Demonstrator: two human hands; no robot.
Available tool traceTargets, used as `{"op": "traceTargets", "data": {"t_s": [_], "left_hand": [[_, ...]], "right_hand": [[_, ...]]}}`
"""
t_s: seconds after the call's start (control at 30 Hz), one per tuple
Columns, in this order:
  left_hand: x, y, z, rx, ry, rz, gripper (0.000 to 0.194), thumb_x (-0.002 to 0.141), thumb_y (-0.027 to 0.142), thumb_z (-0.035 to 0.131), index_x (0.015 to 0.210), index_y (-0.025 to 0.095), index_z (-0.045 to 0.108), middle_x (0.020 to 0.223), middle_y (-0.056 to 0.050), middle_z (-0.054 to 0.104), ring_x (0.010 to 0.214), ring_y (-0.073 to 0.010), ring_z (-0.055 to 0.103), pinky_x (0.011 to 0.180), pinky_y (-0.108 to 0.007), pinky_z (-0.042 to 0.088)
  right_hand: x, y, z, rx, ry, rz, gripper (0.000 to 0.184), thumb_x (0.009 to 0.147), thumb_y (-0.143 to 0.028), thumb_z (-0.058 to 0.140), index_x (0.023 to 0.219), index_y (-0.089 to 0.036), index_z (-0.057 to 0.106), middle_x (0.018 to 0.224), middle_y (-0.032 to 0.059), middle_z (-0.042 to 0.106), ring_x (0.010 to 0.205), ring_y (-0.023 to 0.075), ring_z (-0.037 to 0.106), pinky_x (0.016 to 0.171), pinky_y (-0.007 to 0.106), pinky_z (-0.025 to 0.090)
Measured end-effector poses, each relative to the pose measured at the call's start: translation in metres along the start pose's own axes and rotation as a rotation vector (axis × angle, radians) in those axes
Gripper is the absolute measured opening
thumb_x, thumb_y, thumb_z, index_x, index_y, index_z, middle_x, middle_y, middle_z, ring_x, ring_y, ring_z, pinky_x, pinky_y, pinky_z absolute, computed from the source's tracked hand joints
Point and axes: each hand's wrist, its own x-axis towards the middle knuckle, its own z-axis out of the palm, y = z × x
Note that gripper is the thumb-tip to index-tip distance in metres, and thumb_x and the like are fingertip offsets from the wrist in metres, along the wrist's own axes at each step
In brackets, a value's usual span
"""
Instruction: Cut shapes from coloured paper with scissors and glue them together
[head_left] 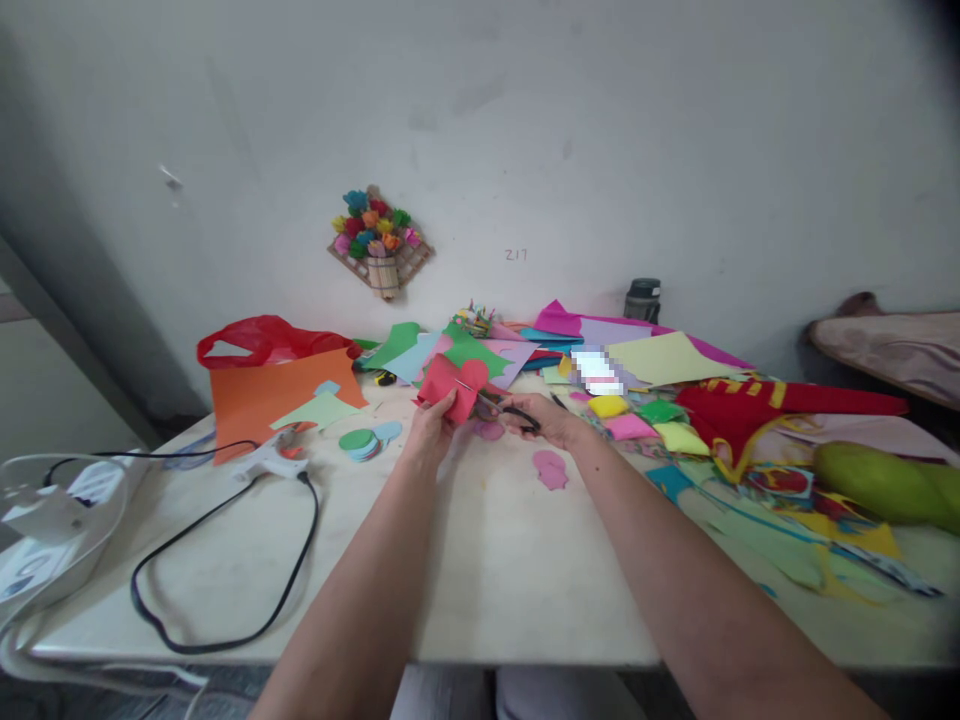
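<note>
My left hand (431,428) is closed on a red sheet of paper (454,385), held up just above the table. My right hand (546,421) grips black-handled scissors (501,405), whose blades reach into the red paper's right edge. Pink cut-out pieces (551,468) lie on the table just in front of my right hand, and one more pink piece (490,431) lies below the scissors. Both forearms stretch forward from the bottom of the view.
A glue gun (271,456) with a black cord (225,560) lies at left, next to a stack of round cut-outs (361,442). An orange sheet (277,393), a red bag (262,340), coloured papers (660,358) and a paper flower craft on the wall (379,245).
</note>
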Motion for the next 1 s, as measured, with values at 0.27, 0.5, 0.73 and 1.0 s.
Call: {"op": "traceTargets", "data": {"t_s": [0.27, 0.5, 0.73, 1.0], "left_hand": [[0.0003, -0.0014, 0.0006, 0.006, -0.012, 0.013, 0.021, 0.063, 0.006, 0.068, 0.082, 0.012, 0.062, 0.079, -0.005, 0.069, 0.069, -0.0151, 0.064, 0.066, -0.024, 0.053], [-0.0032, -0.002, 0.0043, 0.009, -0.021, 0.025, 0.025, 0.063, 0.007, 0.068, 0.086, 0.013, 0.062, 0.084, -0.005, 0.068, 0.073, -0.0163, 0.065, 0.064, -0.025, 0.053], [-0.0003, -0.0035, 0.0005, 0.011, -0.019, 0.019, 0.026, 0.063, 0.008, 0.069, 0.087, 0.013, 0.062, 0.084, -0.005, 0.069, 0.073, -0.016, 0.065, 0.064, -0.024, 0.053], [-0.0031, -0.0016, 0.0044, 0.004, 0.006, 0.015, 0.022, 0.065, 0.006, 0.066, 0.086, 0.013, 0.062, 0.086, -0.006, 0.068, 0.076, -0.0168, 0.065, 0.064, -0.024, 0.054]], "right_hand": [[-0.0031, -0.0014, 0.0028, -0.042, 0.017, 0.01, 0.031, 0.063, -0.041, 0.065, 0.076, -0.014, 0.058, 0.049, -0.0045, 0.049, 0.039, 0.0046, 0.039, 0.035, 0.017, 0.024], [-0.0003, 0.0003, 0.0031, -0.028, 0.032, -0.022, 0.032, 0.063, -0.042, 0.066, 0.074, -0.014, 0.056, 0.049, -0.0043, 0.049, 0.04, 0.0043, 0.037, 0.035, 0.017, 0.023], [-0.0002, -0.001, 0.0024, -0.007, 0.022, -0.013, 0.03, 0.062, -0.04, 0.066, 0.071, -0.014, 0.055, 0.048, -0.0048, 0.047, 0.04, 0.0046, 0.036, 0.035, 0.018, 0.021], [0.0004, 0.0006, 0.0023, -0.028, 0.018, -0.02, 0.031, 0.064, -0.043, 0.064, 0.072, -0.014, 0.055, 0.047, -0.0048, 0.048, 0.039, 0.0045, 0.035, 0.035, 0.019, 0.02]]}}
